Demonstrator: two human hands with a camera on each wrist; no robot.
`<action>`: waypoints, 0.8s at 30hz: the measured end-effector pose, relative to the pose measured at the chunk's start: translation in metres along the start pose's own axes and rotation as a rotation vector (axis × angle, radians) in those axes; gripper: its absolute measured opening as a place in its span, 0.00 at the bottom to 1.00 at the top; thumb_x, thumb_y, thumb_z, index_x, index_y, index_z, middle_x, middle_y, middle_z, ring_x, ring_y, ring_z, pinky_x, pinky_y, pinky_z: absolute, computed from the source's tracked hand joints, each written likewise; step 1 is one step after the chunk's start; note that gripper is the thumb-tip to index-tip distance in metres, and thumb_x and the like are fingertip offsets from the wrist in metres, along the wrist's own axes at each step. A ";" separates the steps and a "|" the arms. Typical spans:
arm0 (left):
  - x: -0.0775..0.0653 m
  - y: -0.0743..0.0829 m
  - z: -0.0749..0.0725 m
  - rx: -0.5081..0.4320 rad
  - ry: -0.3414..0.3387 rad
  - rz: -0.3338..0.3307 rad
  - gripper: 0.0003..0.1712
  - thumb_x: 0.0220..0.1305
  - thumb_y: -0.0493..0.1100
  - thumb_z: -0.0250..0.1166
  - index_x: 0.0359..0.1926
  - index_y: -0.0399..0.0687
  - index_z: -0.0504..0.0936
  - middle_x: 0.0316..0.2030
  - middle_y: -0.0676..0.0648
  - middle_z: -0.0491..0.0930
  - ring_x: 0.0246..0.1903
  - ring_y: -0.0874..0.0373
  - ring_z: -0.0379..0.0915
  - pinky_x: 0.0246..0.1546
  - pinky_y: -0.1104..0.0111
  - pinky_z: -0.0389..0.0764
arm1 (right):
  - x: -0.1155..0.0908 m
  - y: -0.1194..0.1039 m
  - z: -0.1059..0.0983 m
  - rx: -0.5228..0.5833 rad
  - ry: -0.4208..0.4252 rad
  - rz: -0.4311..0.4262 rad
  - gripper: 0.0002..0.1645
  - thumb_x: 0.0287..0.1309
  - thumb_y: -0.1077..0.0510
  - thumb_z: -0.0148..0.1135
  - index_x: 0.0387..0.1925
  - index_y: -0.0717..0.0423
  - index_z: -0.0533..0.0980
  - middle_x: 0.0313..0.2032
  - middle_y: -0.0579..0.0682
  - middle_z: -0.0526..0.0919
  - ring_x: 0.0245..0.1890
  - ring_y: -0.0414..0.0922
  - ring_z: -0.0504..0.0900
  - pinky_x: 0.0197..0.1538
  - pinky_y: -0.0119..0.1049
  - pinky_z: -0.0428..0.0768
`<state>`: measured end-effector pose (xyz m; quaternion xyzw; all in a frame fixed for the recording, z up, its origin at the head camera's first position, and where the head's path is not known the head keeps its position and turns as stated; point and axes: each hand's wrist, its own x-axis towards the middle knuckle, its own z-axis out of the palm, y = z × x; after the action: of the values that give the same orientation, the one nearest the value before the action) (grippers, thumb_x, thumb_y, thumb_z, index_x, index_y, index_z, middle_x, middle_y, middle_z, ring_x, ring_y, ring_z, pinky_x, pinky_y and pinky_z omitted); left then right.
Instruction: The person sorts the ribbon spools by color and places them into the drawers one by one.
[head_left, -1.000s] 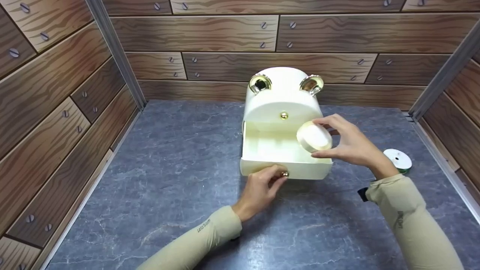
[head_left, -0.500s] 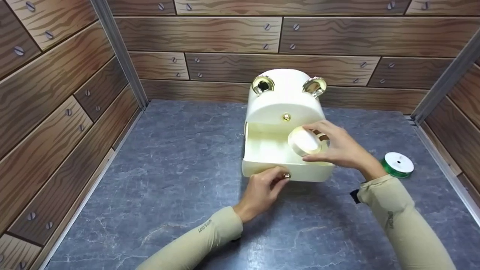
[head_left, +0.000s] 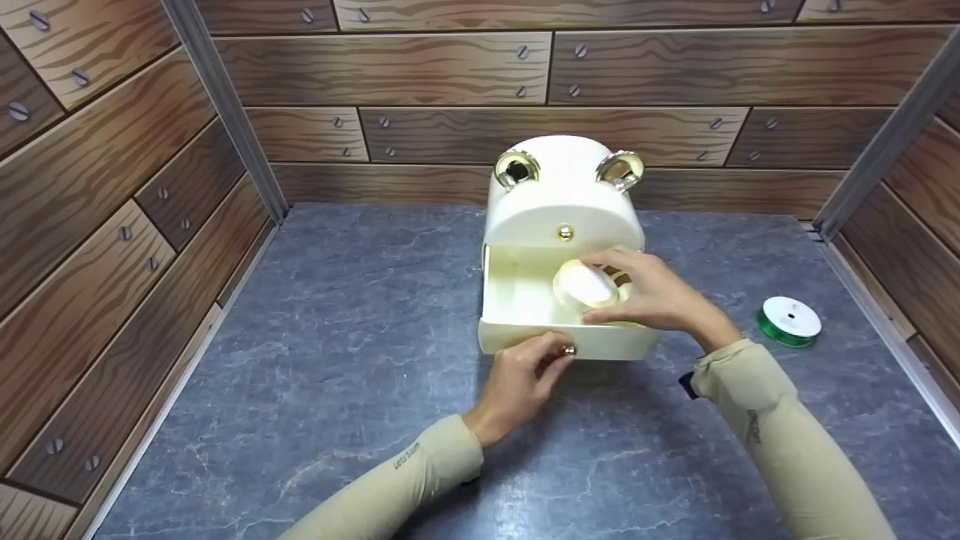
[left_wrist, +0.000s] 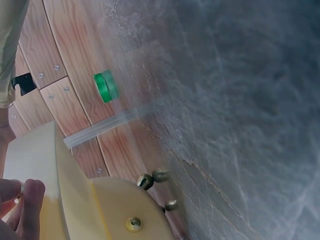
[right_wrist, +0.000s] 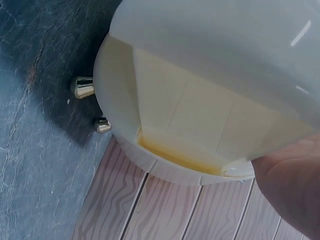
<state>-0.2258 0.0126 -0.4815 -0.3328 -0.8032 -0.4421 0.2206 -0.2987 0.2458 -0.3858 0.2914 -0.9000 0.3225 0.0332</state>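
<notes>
A cream storage box (head_left: 566, 180) with two gold ear-shaped pieces on top stands near the back. Its lower drawer (head_left: 622, 343) is pulled out toward the person. At the drawer front, the left hand (head_left: 517, 382) pinches the small gold knob (head_left: 569, 350); fingertips (left_wrist: 32, 200) also show there in the left wrist view. The right hand (head_left: 660, 296) grips a short, round white object (head_left: 583, 286) by its edge, tilted over the drawer. Close up in the right wrist view, its smooth glossy side fills the top. I cannot tell what kind of object it is.
A spool of green ribbon (head_left: 789, 321) with a white face lies to the right of the box. Wood-patterned panels (head_left: 450, 71) enclose the dark marbled tabletop (head_left: 337, 337) at the back and sides. The upper drawer (head_left: 525, 225) is closed.
Carrying the round white object, the right hand has moved left and slightly down, from the drawer's right side toward its middle. The left hand stays at the knob.
</notes>
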 end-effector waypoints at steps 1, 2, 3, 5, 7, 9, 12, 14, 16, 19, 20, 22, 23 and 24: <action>0.000 0.000 0.000 -0.002 -0.006 -0.004 0.06 0.70 0.39 0.68 0.46 0.47 0.85 0.40 0.50 0.89 0.39 0.63 0.86 0.46 0.81 0.82 | 0.000 0.000 0.000 -0.007 -0.003 0.007 0.49 0.41 0.45 0.86 0.65 0.57 0.77 0.57 0.56 0.84 0.55 0.55 0.82 0.62 0.59 0.78; 0.001 0.001 0.000 -0.005 -0.010 -0.007 0.06 0.70 0.39 0.68 0.47 0.47 0.85 0.40 0.50 0.89 0.40 0.63 0.86 0.47 0.81 0.82 | 0.001 -0.001 0.001 -0.016 -0.006 0.013 0.48 0.42 0.45 0.86 0.64 0.57 0.77 0.57 0.56 0.84 0.55 0.55 0.82 0.62 0.59 0.78; 0.001 0.001 0.000 -0.008 -0.014 -0.013 0.06 0.70 0.39 0.68 0.46 0.46 0.85 0.40 0.50 0.89 0.40 0.62 0.86 0.47 0.81 0.82 | 0.002 -0.001 0.001 -0.024 -0.010 0.017 0.48 0.42 0.44 0.86 0.64 0.57 0.77 0.57 0.56 0.84 0.56 0.56 0.82 0.62 0.59 0.78; 0.001 0.001 0.000 -0.005 -0.014 -0.012 0.06 0.70 0.38 0.68 0.46 0.46 0.85 0.40 0.50 0.89 0.40 0.62 0.86 0.47 0.81 0.82 | 0.004 -0.002 0.002 -0.034 -0.019 0.019 0.48 0.43 0.43 0.85 0.64 0.57 0.78 0.57 0.57 0.84 0.56 0.56 0.82 0.63 0.58 0.78; 0.000 0.001 0.000 -0.003 -0.009 -0.006 0.06 0.70 0.38 0.68 0.46 0.46 0.85 0.39 0.51 0.89 0.39 0.62 0.85 0.47 0.81 0.82 | 0.006 -0.003 0.004 -0.043 -0.032 0.011 0.47 0.44 0.42 0.85 0.63 0.58 0.78 0.57 0.57 0.84 0.56 0.56 0.82 0.63 0.58 0.78; 0.000 0.000 0.000 0.006 0.000 0.007 0.06 0.70 0.38 0.68 0.46 0.46 0.85 0.39 0.51 0.89 0.38 0.63 0.85 0.46 0.80 0.82 | 0.008 -0.004 0.006 -0.056 -0.047 0.007 0.47 0.44 0.41 0.84 0.63 0.58 0.78 0.57 0.57 0.84 0.56 0.56 0.82 0.63 0.58 0.78; 0.000 0.000 -0.001 0.025 0.009 0.025 0.05 0.70 0.39 0.68 0.45 0.47 0.85 0.38 0.52 0.88 0.38 0.64 0.84 0.44 0.80 0.82 | 0.011 -0.006 0.007 -0.092 -0.061 0.010 0.47 0.45 0.41 0.84 0.63 0.59 0.78 0.57 0.58 0.84 0.57 0.56 0.82 0.63 0.58 0.78; 0.000 0.000 -0.001 0.038 0.011 0.031 0.05 0.70 0.40 0.68 0.45 0.47 0.85 0.38 0.52 0.88 0.38 0.64 0.84 0.44 0.80 0.82 | 0.012 -0.009 0.008 -0.119 -0.067 0.012 0.47 0.45 0.42 0.84 0.63 0.60 0.78 0.57 0.59 0.84 0.57 0.57 0.82 0.63 0.57 0.78; 0.000 0.000 -0.001 0.045 0.012 0.032 0.05 0.70 0.40 0.68 0.45 0.47 0.85 0.38 0.52 0.88 0.38 0.64 0.85 0.45 0.80 0.82 | 0.014 -0.011 0.009 -0.144 -0.076 0.001 0.47 0.45 0.43 0.84 0.63 0.62 0.78 0.56 0.59 0.84 0.56 0.57 0.82 0.62 0.56 0.79; 0.000 -0.001 0.000 0.051 0.018 0.031 0.05 0.70 0.39 0.68 0.45 0.47 0.85 0.38 0.52 0.88 0.38 0.64 0.85 0.46 0.81 0.82 | 0.018 -0.015 0.013 -0.165 -0.102 -0.028 0.45 0.47 0.44 0.83 0.62 0.63 0.78 0.55 0.60 0.85 0.55 0.57 0.82 0.60 0.56 0.79; -0.001 -0.001 0.000 0.049 0.019 0.031 0.05 0.70 0.39 0.69 0.45 0.47 0.85 0.38 0.52 0.89 0.38 0.64 0.85 0.45 0.81 0.82 | 0.019 -0.015 0.014 -0.171 -0.113 -0.034 0.44 0.48 0.44 0.83 0.61 0.64 0.78 0.55 0.60 0.85 0.55 0.58 0.82 0.60 0.56 0.79; -0.001 -0.001 0.001 0.048 0.021 0.031 0.05 0.70 0.39 0.69 0.45 0.47 0.85 0.38 0.51 0.89 0.38 0.63 0.85 0.45 0.81 0.82 | 0.021 -0.015 0.017 -0.182 -0.131 -0.040 0.42 0.49 0.45 0.82 0.60 0.64 0.79 0.55 0.60 0.85 0.55 0.58 0.82 0.60 0.56 0.80; -0.001 -0.001 0.001 0.046 0.023 0.032 0.05 0.70 0.39 0.69 0.45 0.47 0.85 0.38 0.51 0.89 0.38 0.63 0.85 0.45 0.81 0.82 | 0.022 -0.015 0.018 -0.185 -0.136 -0.039 0.41 0.49 0.46 0.82 0.60 0.64 0.79 0.54 0.60 0.85 0.55 0.58 0.82 0.59 0.56 0.80; -0.001 -0.001 0.001 0.043 0.024 0.032 0.05 0.69 0.39 0.69 0.45 0.46 0.85 0.38 0.51 0.89 0.38 0.63 0.85 0.46 0.81 0.82 | 0.023 -0.015 0.019 -0.190 -0.139 -0.036 0.41 0.49 0.47 0.82 0.60 0.64 0.79 0.54 0.60 0.85 0.54 0.58 0.82 0.59 0.56 0.80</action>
<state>-0.2259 0.0129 -0.4834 -0.3354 -0.8043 -0.4250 0.2447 -0.3075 0.2136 -0.3865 0.3247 -0.9213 0.2141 0.0039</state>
